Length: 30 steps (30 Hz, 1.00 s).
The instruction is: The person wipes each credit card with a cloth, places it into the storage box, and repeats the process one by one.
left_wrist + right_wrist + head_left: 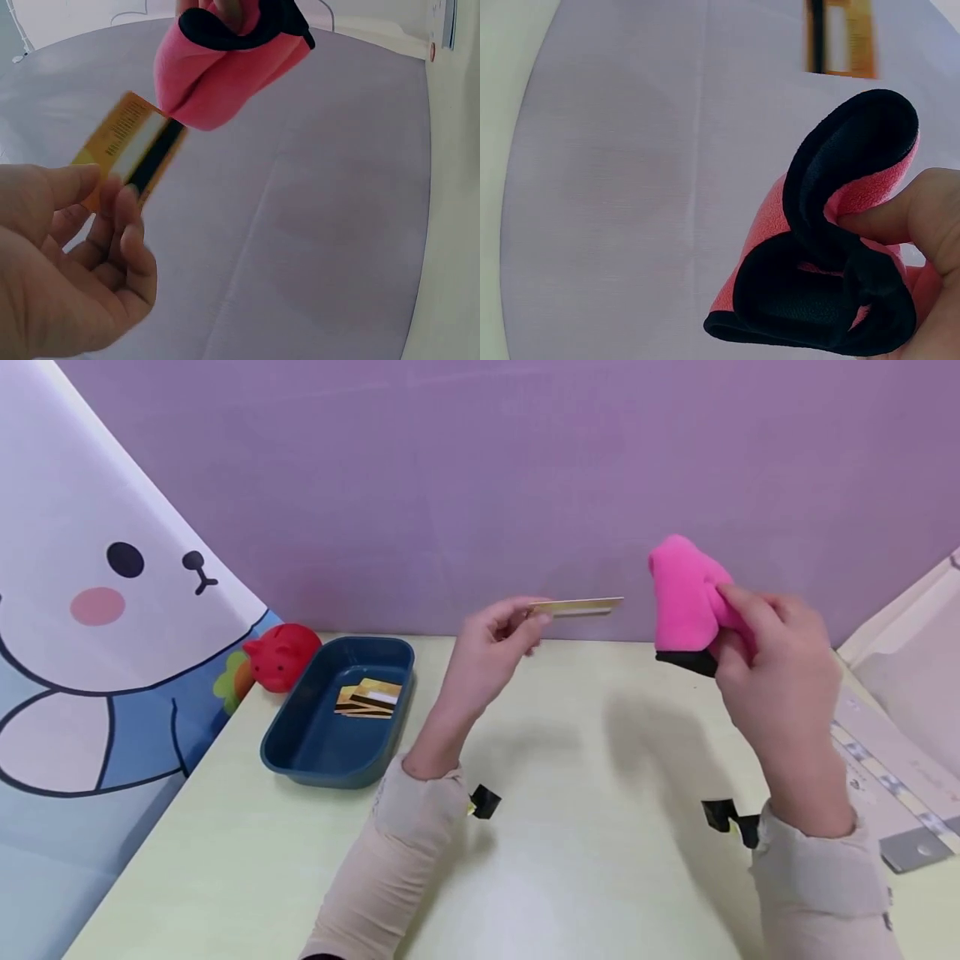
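Observation:
In the head view, my left hand (491, 647) pinches a gold bank card (576, 607) between thumb and fingers, held nearly edge-on above the table. The card's dark stripe and white strip show in the left wrist view, where the card (127, 146) appears close to the pink fabric. Over to the right, my right hand (783, 668) grips a soft pink cloth item (682, 597) with black edging, perhaps a pouch. Its folded, black-rimmed openings (802, 300) face the right wrist camera. Fingers hide part of the cloth. A gap separates card and cloth in the head view.
A dark blue tray (300, 752) holds several gold cards (371, 697) at the left. Behind it sits a red piggy bank (281, 656). Black tape pieces (486, 802) mark the table (570, 877). A pale box (911, 777) stands at the right; a purple backdrop (525, 477) rises behind.

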{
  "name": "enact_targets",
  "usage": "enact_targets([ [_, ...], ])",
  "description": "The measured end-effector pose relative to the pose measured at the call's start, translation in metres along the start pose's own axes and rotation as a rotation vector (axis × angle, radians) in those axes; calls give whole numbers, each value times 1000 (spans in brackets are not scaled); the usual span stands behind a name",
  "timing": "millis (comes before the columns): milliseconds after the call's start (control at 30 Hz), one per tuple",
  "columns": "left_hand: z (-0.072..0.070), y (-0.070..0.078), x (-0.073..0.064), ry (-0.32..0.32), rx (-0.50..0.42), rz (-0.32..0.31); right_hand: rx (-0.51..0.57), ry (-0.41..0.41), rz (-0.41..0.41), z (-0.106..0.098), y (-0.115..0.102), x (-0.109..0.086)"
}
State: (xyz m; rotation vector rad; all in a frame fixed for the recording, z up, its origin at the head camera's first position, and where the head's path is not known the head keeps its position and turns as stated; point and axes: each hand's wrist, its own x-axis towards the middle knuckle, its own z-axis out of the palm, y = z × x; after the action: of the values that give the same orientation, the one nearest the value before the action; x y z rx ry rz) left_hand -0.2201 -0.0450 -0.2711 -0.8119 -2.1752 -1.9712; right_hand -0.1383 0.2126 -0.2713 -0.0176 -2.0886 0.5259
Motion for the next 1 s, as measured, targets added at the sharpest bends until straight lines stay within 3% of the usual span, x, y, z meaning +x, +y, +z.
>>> enact_targets([
  [133, -1, -4, -2, 49, 49, -29, 15, 7, 10, -4, -3, -2],
  [267, 0, -7, -1, 42, 55, -41, 16, 19, 9, -6, -6, -3],
  [400, 5, -10, 3, 1, -4, -45, 33, 49, -9, -6, -12, -1],
  [567, 15, -15, 5, -34, -76, -95, 69, 69, -45, -8, -23, -3],
  [667, 21, -17, 4, -23, -114, -103, 97, 51, -116, -7, -31, -5],
  [833, 34, -17, 0, -5, -163, -95, 131, -32, -349, 2, -40, -8],
  [1000, 42, -16, -5, 28, -137, -65, 105, -107, -483, 21, -48, -17],
])
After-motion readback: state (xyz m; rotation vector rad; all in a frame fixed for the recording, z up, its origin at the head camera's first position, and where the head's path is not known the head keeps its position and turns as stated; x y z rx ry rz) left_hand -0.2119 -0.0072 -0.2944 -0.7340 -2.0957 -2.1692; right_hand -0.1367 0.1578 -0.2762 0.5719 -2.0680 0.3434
